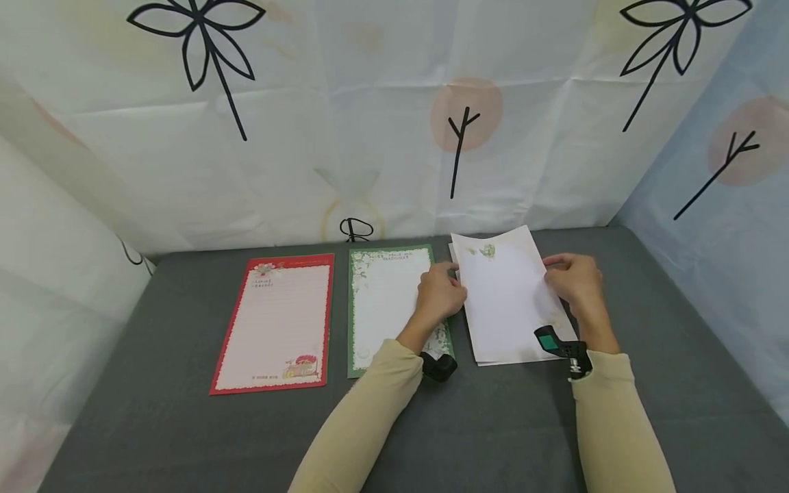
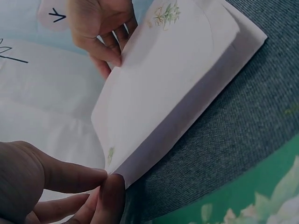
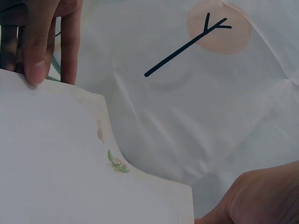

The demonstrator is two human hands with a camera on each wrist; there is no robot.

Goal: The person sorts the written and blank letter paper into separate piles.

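Note:
A white sheet of paper (image 1: 508,301) with small plant drawings on it is raised a little, its top edge bowed. My left hand (image 1: 440,293) pinches its left edge between thumb and fingers, as the left wrist view shows close up. On the opposite edge my right hand (image 1: 576,281) grips the paper, thumb on the face and fingers behind, seen in the left wrist view. More white paper (image 2: 254,35) lies under the raised sheet, showing along its side. In the right wrist view, my right hand (image 3: 266,198) is partly hidden behind the paper.
A green-bordered sheet (image 1: 388,308) lies beside the white paper, partly under my left forearm. Farther left is a red-bordered sheet (image 1: 283,329) with lines. Both are on a dark grey cloth-covered table (image 1: 185,438). A patterned white curtain (image 1: 382,137) hangs along the back.

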